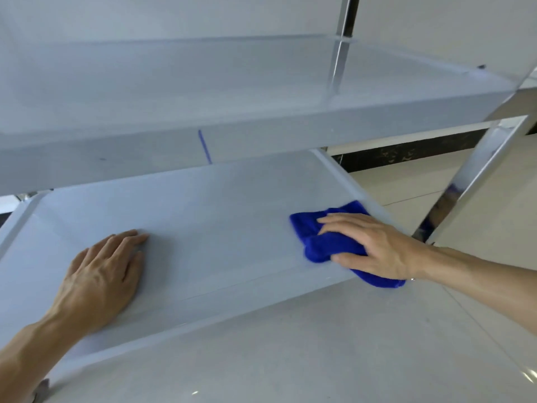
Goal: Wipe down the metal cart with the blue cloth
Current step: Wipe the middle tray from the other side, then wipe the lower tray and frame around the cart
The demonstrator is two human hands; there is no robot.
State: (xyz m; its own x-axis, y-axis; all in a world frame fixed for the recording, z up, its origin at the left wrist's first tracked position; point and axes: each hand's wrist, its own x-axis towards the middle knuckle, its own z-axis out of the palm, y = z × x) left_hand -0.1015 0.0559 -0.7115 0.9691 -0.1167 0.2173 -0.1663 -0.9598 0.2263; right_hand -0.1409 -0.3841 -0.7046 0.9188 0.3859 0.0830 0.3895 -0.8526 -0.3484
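Metal cart (220, 205): pale grey, 2 tray shelves visible, raised rims, shiny chrome uprights at 1 and 3 o'clock. Blue cloth (328, 242): vivid blue, bunched, lying on lower shelf at its 3 o'clock end, tail draping over near rim toward 5 o'clock.

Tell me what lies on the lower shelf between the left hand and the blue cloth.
Nothing: the head view shows only bare lower shelf between the left hand and the blue cloth.
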